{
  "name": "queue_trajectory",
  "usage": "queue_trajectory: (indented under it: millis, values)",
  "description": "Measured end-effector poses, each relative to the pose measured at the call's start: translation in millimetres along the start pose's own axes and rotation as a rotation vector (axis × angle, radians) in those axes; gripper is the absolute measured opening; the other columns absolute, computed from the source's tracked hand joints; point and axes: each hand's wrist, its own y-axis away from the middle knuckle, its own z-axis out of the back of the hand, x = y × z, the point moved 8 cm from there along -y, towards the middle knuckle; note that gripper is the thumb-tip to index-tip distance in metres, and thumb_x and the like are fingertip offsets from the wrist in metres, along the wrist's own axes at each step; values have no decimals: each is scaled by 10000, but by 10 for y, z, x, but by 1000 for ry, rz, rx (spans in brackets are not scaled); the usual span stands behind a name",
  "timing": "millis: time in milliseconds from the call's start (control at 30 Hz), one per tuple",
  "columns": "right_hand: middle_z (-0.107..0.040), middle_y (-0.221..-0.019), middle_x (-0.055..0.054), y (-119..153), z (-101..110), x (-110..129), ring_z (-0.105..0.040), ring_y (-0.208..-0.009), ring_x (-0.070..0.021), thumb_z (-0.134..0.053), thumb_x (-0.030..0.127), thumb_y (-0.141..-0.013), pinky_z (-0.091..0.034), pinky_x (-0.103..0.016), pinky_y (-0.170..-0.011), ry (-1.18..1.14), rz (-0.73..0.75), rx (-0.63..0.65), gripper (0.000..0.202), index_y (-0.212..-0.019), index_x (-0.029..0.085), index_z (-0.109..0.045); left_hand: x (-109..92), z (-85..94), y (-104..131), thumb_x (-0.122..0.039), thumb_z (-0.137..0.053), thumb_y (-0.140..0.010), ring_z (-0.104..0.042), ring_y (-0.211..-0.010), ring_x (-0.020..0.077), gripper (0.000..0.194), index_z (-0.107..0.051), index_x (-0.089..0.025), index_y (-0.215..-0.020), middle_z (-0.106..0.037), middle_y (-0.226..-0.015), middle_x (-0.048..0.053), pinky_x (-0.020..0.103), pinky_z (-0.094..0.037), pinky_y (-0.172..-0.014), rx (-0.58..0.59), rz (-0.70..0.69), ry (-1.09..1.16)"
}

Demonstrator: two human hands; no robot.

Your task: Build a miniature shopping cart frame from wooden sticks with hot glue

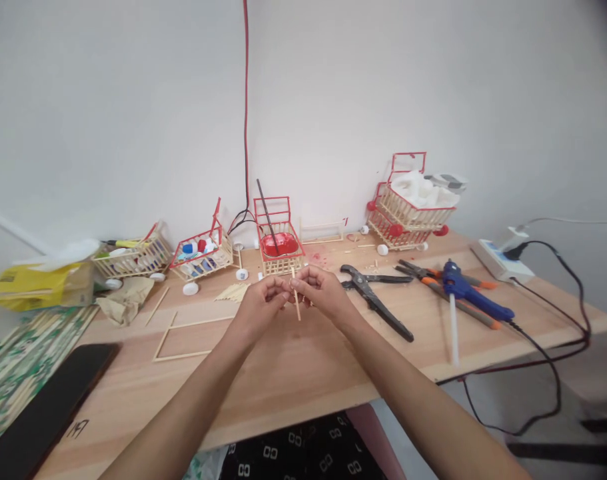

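In front of my chest, over the table, both hands meet around a short, thin wooden stick (298, 308). My right hand (317, 288) pinches this stick between thumb and fingers, and it points down toward me. My left hand (267, 298) is closed right beside it, thumb against curled fingers; what lies between those fingertips is hidden. Just behind the hands stands a small stick-built cart (278, 267) with a red-painted handle. In it sits a container of red paint (286, 244) with a dark rod (266, 215) leaning out.
Stick frame (176, 357) and stick pile (230, 293) lie left; pliers (378, 307) and blue glue gun (476, 293) right. More small carts (203, 257) line the wall, one stacked pair (413, 217) holding white material. A phone (53, 407), wrapped sticks (30, 360) and a power strip (500, 260) flank them.
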Motion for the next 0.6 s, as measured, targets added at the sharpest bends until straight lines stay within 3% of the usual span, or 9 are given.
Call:
queue_trajectory:
  millis: [100, 267, 433, 600]
  values:
    - [-589, -623, 32, 6, -15, 6, -547, -515, -85, -683, 443, -747, -427, -188, -458, 13, 47, -29, 301, -753, 179, -538, -33, 20, -3, -296, -638, -739, -579, -669, 137, 179, -598, -150, -834, -651, -742, 30, 245, -428, -588, -29, -21, -106]
    - [-600, -629, 24, 34, -102, 12, -576, -546, -95, -662, 432, -779, -455, -192, -471, -22, 71, 45, 292, -725, 178, -528, -122, 46, 22, -251, -682, -702, -593, -659, 155, 142, -616, -162, -792, -647, -706, 16, 264, -443, -602, -69, -79, -286]
    - [-656, -708, -17, 29, -124, -3, -639, -646, -127, -593, 414, -836, -483, -206, -516, 9, 55, 89, 255, -788, 163, -593, -32, 84, 53, -302, -652, -745, -633, -677, 167, 163, -586, -158, -783, -663, -726, 29, 281, -485, -624, -59, -57, -46]
    - [-643, -788, -27, 47, 120, 185, -620, -681, -117, -496, 383, -892, -454, -194, -510, 110, 146, -118, 256, -796, 167, -597, 136, 412, 34, -308, -684, -724, -636, -673, 141, 199, -581, -151, -791, -673, -757, 28, 265, -491, -655, -204, 20, 140]
